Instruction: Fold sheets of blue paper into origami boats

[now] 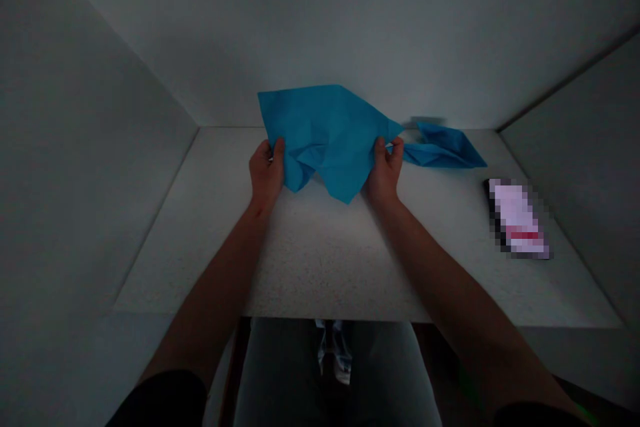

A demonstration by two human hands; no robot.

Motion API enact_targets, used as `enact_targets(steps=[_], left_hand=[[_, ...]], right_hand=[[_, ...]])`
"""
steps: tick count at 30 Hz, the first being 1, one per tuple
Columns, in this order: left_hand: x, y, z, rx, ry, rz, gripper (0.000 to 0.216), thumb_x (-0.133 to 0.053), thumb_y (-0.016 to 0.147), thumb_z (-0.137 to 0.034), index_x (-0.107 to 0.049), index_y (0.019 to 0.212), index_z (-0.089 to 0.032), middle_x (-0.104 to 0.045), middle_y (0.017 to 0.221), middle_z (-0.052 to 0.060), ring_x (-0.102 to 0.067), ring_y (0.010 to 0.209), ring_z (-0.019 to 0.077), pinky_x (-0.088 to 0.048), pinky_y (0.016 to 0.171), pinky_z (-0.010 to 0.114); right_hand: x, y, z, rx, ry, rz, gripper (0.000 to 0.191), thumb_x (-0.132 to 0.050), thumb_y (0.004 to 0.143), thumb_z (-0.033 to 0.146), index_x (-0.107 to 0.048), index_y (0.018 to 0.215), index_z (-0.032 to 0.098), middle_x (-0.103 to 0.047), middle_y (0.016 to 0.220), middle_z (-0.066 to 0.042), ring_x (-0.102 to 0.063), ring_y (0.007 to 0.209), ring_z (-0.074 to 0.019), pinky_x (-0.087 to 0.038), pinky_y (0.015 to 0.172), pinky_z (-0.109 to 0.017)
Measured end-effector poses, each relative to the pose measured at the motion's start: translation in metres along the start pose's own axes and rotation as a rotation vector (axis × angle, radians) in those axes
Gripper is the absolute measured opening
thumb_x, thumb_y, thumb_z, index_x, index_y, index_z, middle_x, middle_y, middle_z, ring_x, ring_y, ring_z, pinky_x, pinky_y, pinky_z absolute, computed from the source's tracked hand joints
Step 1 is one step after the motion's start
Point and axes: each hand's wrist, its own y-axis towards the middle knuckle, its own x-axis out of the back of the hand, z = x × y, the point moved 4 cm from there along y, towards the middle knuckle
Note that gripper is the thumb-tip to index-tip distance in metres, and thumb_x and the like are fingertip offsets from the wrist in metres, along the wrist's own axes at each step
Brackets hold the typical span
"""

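A creased sheet of blue paper is stretched between my two hands above the white tabletop. Its lower edge bends and buckles in the middle. My left hand grips the left side, thumb in front and fingers behind. On the right side, my right hand pinches the sheet the same way, its fingers partly hidden. Just beyond that hand lies a folded blue paper boat, close to the back wall.
A phone-like device, blurred out by pixels, lies on the right of the tabletop. Pale walls enclose the table at the back and both sides. My legs are below the front edge.
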Motion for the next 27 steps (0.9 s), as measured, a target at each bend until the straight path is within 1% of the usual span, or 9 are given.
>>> enact_targets(steps=[4, 8, 10, 13, 16, 18, 20, 23, 27], left_hand=[[0.012, 0.008, -0.010, -0.050, 0.068, 0.016, 0.059, -0.072, 0.104, -0.072, -0.054, 0.072, -0.025, -0.051, 0.068, 0.000, -0.056, 0.074, 0.0210, -0.045, 0.068, 0.035], [0.017, 0.010, -0.021, -0.068, 0.084, -0.015, 0.066, -0.066, 0.100, -0.083, -0.051, 0.072, -0.026, -0.048, 0.067, 0.000, -0.048, 0.069, 0.0194, -0.036, 0.062, 0.034], [0.014, 0.008, -0.027, -0.072, 0.081, -0.046, 0.067, -0.063, 0.101, -0.085, -0.051, 0.074, -0.026, -0.049, 0.069, 0.000, -0.048, 0.070, 0.0193, -0.036, 0.063, 0.034], [0.006, 0.005, -0.035, -0.071, 0.046, -0.089, 0.067, -0.057, 0.103, -0.089, -0.051, 0.079, -0.026, -0.050, 0.073, 0.001, -0.050, 0.072, 0.0197, -0.039, 0.064, 0.035], [0.001, 0.005, -0.042, -0.062, -0.005, -0.122, 0.070, -0.052, 0.101, -0.094, -0.048, 0.081, -0.027, -0.049, 0.074, 0.000, -0.049, 0.071, 0.0195, -0.039, 0.063, 0.034], [0.003, 0.007, -0.045, -0.064, -0.013, -0.134, 0.071, -0.051, 0.100, -0.096, -0.048, 0.082, -0.027, -0.049, 0.075, 0.000, -0.048, 0.071, 0.0191, -0.038, 0.063, 0.033], [0.007, 0.009, -0.046, -0.062, -0.001, -0.137, 0.072, -0.051, 0.099, -0.097, -0.048, 0.083, -0.027, -0.048, 0.075, 0.000, -0.048, 0.071, 0.0189, -0.037, 0.063, 0.033], [0.018, 0.014, -0.045, -0.032, 0.037, -0.132, 0.071, -0.054, 0.098, -0.096, -0.047, 0.081, -0.027, -0.046, 0.074, 0.000, -0.047, 0.070, 0.0191, -0.036, 0.062, 0.034], [0.035, 0.020, -0.045, -0.012, 0.078, -0.118, 0.067, -0.058, 0.099, -0.090, -0.050, 0.080, -0.027, -0.046, 0.073, 0.001, -0.047, 0.070, 0.0197, -0.036, 0.062, 0.034]], right_hand=[[-0.001, 0.000, 0.000, 0.002, -0.028, -0.006, 0.070, -0.047, 0.102, 0.095, -0.053, 0.138, 0.035, -0.074, 0.102, -0.004, -0.070, 0.075, -0.0195, -0.057, 0.065, -0.032], [-0.007, -0.003, 0.002, -0.104, 0.047, 0.051, 0.068, -0.057, 0.099, 0.094, -0.054, 0.134, 0.035, -0.070, 0.088, 0.001, -0.064, 0.064, -0.0161, -0.053, 0.057, -0.028], [-0.013, -0.006, 0.006, -0.167, 0.102, 0.099, 0.073, -0.064, 0.093, 0.095, -0.056, 0.134, 0.035, -0.073, 0.092, 0.000, -0.069, 0.071, -0.0179, -0.058, 0.061, -0.030], [-0.023, -0.012, 0.016, -0.223, 0.179, 0.217, 0.082, -0.084, 0.076, 0.094, -0.068, 0.126, 0.031, -0.082, 0.110, -0.007, -0.078, 0.093, -0.0254, -0.068, 0.079, -0.040], [-0.033, -0.019, 0.022, -0.274, 0.195, 0.380, 0.074, -0.098, 0.065, 0.084, -0.080, 0.109, 0.027, -0.086, 0.113, -0.011, -0.081, 0.103, -0.0316, -0.069, 0.094, -0.050], [-0.036, -0.022, 0.022, -0.325, 0.229, 0.438, 0.069, -0.101, 0.062, 0.082, -0.083, 0.101, 0.027, -0.088, 0.106, -0.009, -0.082, 0.101, -0.0319, -0.070, 0.095, -0.051], [-0.037, -0.022, 0.021, -0.357, 0.306, 0.427, 0.070, -0.101, 0.059, 0.083, -0.084, 0.098, 0.027, -0.088, 0.103, -0.008, -0.083, 0.100, -0.0310, -0.070, 0.095, -0.050], [-0.038, -0.020, 0.021, -0.366, 0.412, 0.386, 0.071, -0.101, 0.061, 0.082, -0.082, 0.102, 0.027, -0.088, 0.107, -0.008, -0.084, 0.103, -0.0298, -0.071, 0.097, -0.048], [-0.037, -0.017, 0.022, -0.376, 0.453, 0.370, 0.068, -0.099, 0.065, 0.080, -0.079, 0.102, 0.027, -0.086, 0.098, -0.006, -0.083, 0.095, -0.0284, -0.072, 0.081, -0.044]])
